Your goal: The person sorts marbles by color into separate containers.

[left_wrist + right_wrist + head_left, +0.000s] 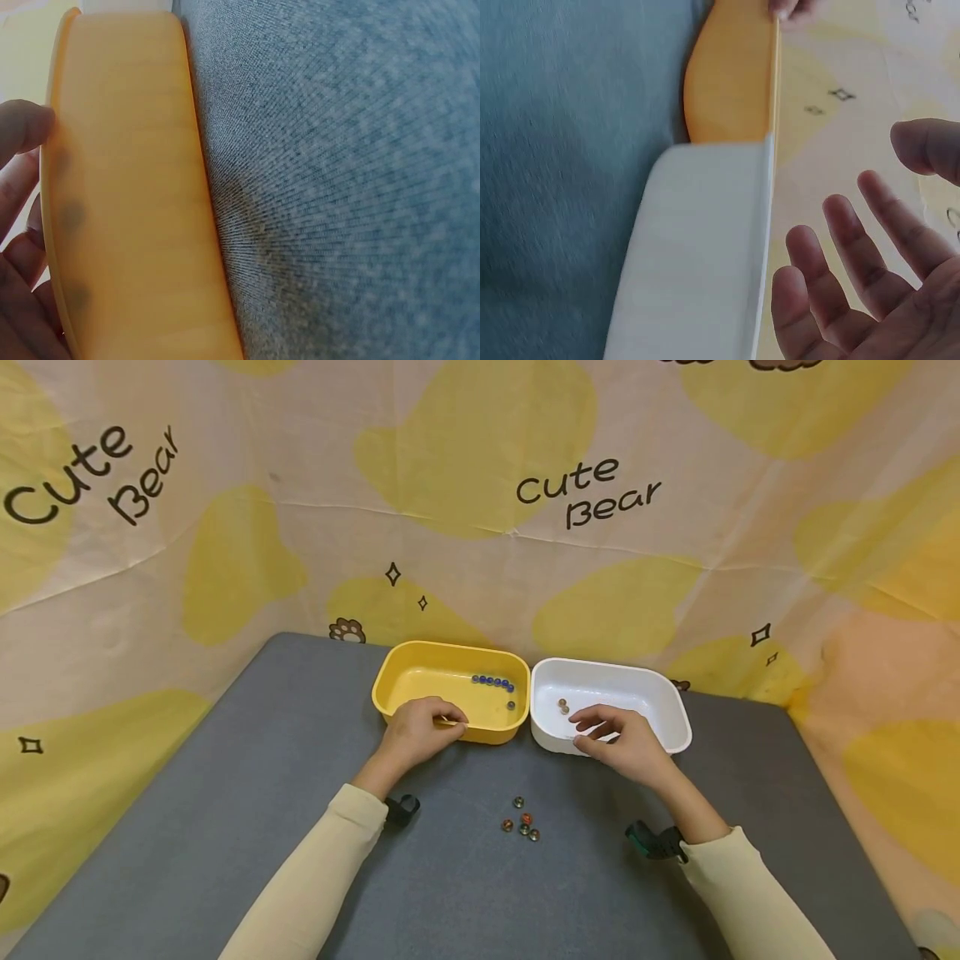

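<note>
My left hand (pixel 426 727) is at the near rim of a yellow plastic bin (pixel 135 180). Its thumb meets the rim, and its fingers hook over into the bin, with dark spots showing through the wall beside them. Several blue marbles (pixel 490 682) lie in that bin along its far right side. Over the near side of a white bin (pixel 660 681), my right hand (pixel 626 745) hovers with spread, gently bent fingers and nothing in them. Two brownish marbles (pixel 564 706) lie inside the white bin, left of that hand.
Several mixed red and green-grey marbles (pixel 527 819) lie loosely grouped on the grey table (pixel 450 893), between the forearms and nearer than the bins. The two bins stand side by side near the back edge. A printed cloth (pixel 465 468) hangs behind and around the table.
</note>
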Available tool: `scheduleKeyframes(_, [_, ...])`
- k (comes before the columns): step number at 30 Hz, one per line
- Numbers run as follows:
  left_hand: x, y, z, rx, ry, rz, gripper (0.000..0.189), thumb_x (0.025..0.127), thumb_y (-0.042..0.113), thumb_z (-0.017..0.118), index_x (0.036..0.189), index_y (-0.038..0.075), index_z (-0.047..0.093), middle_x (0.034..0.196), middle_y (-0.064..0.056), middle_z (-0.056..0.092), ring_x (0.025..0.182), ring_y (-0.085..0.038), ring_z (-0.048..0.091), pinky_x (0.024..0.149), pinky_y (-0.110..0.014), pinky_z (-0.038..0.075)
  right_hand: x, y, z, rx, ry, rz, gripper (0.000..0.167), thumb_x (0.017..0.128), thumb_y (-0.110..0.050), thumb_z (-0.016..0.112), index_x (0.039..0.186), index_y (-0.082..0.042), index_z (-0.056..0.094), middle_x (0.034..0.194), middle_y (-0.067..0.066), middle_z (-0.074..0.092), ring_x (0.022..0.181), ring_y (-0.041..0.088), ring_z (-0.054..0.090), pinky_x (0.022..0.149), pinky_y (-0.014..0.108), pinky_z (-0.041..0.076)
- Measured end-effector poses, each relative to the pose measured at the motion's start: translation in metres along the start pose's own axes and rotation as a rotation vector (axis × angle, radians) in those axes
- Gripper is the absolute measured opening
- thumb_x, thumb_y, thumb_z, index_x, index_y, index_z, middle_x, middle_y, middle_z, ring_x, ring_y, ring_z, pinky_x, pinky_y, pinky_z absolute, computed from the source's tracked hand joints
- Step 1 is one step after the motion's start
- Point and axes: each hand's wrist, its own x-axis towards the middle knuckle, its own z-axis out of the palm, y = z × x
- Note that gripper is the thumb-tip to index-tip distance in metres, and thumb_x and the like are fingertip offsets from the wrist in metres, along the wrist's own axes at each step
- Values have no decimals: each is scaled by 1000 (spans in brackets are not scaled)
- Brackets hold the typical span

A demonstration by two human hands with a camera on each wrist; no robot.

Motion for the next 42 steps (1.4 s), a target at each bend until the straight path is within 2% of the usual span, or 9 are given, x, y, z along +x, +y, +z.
scheduleKeyframes(9, [0,0,0,-3,8,12,6,84,29,71,85,25,75,87,10,70,83,-9,63,80,-31,51,-11,-6,25,49,-65,-43,25,82,-13,74,107,-10,70,100,15,70,81,16,66,69,29,54])
scheduleKeyframes(19, [0,-1,1,8,2,11,6,85,29,71,87,25,75,88,10,70,83,-9,63,80,-31,51,-13,-7,48,15,-147,-88,25,81,-14,75,105,-8,71,99,9,72,80,12,64,72,32,54])
scheduleKeyframes(22, [0,0,0,7,-2,8,6,85,29,71,86,25,75,88,10,71,84,-9,63,81,-32,51,-13,-5,54,23,-170,-102,23,81,-14,75,103,-7,71,92,6,70,77,13,63,70,31,54])
scheduleKeyframes(26, [1,0,0,4,-3,4,6,85,29,71,86,25,75,88,10,71,84,-9,63,81,-32,50,-12,-3,61,31,-218,-99,20,82,-13,75,100,-7,72,85,2,66,73,13,61,61,25,52])
scheduleKeyframes(32, [1,0,-1,12,4,13,6,85,30,70,86,26,75,88,10,71,83,-9,63,80,-31,50,-12,-1,72,10,-279,-68,15,82,-12,74,96,-9,72,82,0,65,70,7,59,61,22,50])
scheduleKeyframes(42, [0,0,-1,4,5,15,5,84,29,71,86,25,75,87,10,71,83,-9,64,79,-31,51,-10,4,82,-80,-316,-86,12,81,-14,75,93,-15,73,77,-8,66,67,1,58,63,19,49])
